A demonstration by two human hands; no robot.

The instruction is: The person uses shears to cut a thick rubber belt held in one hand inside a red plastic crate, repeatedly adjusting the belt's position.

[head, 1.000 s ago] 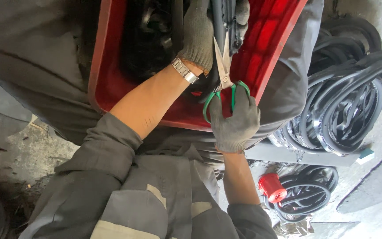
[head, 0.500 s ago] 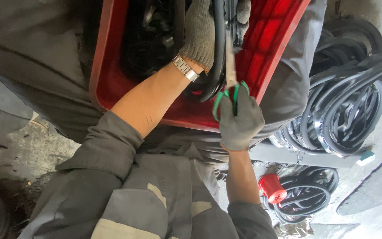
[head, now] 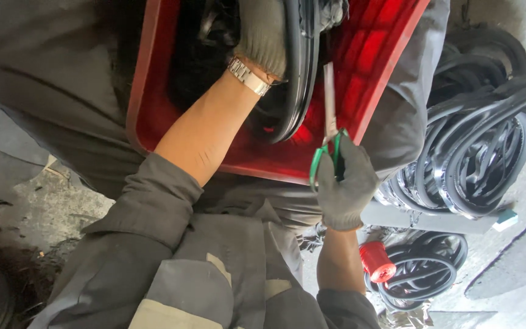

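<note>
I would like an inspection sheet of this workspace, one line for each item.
Surface: red plastic crate resting on the person's lap.
Job's things: green-handled scissors, blades closed, beside a black rubber strip.
Clutter: heap of black rubber rings; red cap; debris on the ground.
Hands: left hand, gloved, holds the strip; right hand, gloved, grips the scissors.
Cables: nothing seen.
Surroundings: dirty concrete floor; grey work clothes.

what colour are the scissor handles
Green, gripped in the gloved right hand; the scissors show best in the head view.
</note>
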